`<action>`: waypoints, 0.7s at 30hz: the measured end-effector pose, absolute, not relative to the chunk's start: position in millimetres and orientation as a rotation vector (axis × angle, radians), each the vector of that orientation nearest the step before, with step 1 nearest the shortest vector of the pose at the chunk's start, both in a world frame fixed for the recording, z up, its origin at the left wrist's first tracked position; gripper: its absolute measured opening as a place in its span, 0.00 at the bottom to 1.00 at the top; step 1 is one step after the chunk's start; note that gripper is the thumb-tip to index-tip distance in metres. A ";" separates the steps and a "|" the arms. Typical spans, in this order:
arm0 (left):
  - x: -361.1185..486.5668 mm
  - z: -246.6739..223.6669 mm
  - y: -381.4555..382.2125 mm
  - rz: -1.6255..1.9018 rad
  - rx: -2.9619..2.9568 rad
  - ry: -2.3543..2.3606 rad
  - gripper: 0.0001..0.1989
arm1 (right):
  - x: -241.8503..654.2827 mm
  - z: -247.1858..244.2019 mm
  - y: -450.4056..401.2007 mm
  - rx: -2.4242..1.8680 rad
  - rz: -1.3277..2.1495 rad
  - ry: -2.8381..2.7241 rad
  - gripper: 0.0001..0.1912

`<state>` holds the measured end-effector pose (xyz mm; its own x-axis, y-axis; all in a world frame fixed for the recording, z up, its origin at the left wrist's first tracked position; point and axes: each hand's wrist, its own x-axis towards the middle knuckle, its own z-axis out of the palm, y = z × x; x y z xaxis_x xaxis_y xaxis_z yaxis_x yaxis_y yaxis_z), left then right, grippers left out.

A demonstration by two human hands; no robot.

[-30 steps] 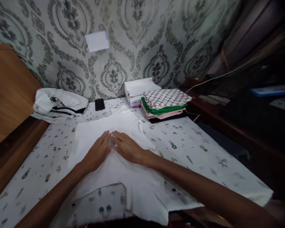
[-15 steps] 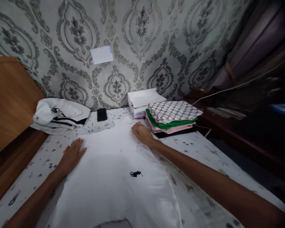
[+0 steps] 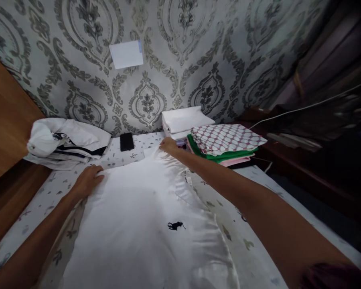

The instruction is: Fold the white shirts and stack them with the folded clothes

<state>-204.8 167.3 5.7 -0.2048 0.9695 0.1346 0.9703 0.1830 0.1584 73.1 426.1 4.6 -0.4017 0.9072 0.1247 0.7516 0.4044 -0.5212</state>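
A white garment (image 3: pixel 132 208) with a small dark embroidered figure lies spread over the patterned sheet in the middle. At its far left corner, my left hand (image 3: pixel 88 180) has its fingers closed on the cloth edge. My right hand (image 3: pixel 168 145) pinches the garment's far right end, close to the folded stacks. Creases run through the cloth down its right side.
Behind my right hand lie folded white clothes (image 3: pixel 185 120) and a stack topped by a red-and-white patterned cloth (image 3: pixel 228 138). A black phone (image 3: pixel 126 142) and a crumpled white garment (image 3: pixel 72 138) lie at the back left. A wooden panel (image 3: pixel 10 116) stands left.
My right hand has moved away from me and slightly left, gathering the garment's right side into creases. My left hand has closed on the edge. The view has shifted a little.
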 end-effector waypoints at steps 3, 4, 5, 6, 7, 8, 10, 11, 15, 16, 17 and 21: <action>-196.4 19.7 157.4 -0.415 -1.937 -2.402 0.15 | 87.9 16.1 414.5 -1.396 0.560 -2.180 0.09; -192.8 24.3 153.2 -0.439 -1.916 -2.413 0.15 | 95.2 20.3 407.8 -1.361 0.559 -2.154 0.10; -189.2 28.4 148.6 -0.456 -1.901 -2.421 0.15 | 103.7 24.1 399.6 -1.304 0.566 -2.126 0.10; -185.7 31.9 143.6 -0.463 -1.894 -2.421 0.16 | 113.5 27.1 389.8 -1.229 0.580 -2.092 0.10; -182.3 34.5 138.3 -0.456 -1.894 -2.412 0.16 | 124.5 29.0 378.6 -1.142 0.597 -2.054 0.10; -179.3 36.1 132.7 -0.442 -1.901 -2.393 0.16 | 136.6 29.6 366.0 -1.047 0.613 -2.020 0.09; -174.3 36.4 120.8 -0.411 -1.944 -2.326 0.17 | 162.3 26.4 338.1 -0.877 0.635 -1.988 0.08; -172.5 35.3 114.9 -0.395 -1.975 -2.291 0.17 | 175.4 22.4 323.6 -0.817 0.638 -2.004 0.08; -169.5 24.0 95.5 -0.311 -2.059 -2.264 0.15 | 218.9 -3.7 272.8 -0.695 0.663 -2.143 0.09; -169.2 20.4 92.6 -0.300 -2.053 -2.280 0.14 | 226.2 -10.5 264.1 -0.699 0.668 -2.184 0.10; -168.8 16.9 90.4 -0.301 -2.033 -2.296 0.13 | 231.6 -16.3 257.5 -0.719 0.666 -2.221 0.11; -164.2 10.3 87.5 -0.367 -1.943 -2.327 0.12 | 237.1 -23.2 248.0 -0.854 0.657 -2.298 0.22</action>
<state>-164.2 87.5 10.3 -0.1876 0.9574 0.2195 0.9785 0.1627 0.1269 237.1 248.0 -23.2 -0.6168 0.7024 0.3551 0.4087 0.6714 -0.6182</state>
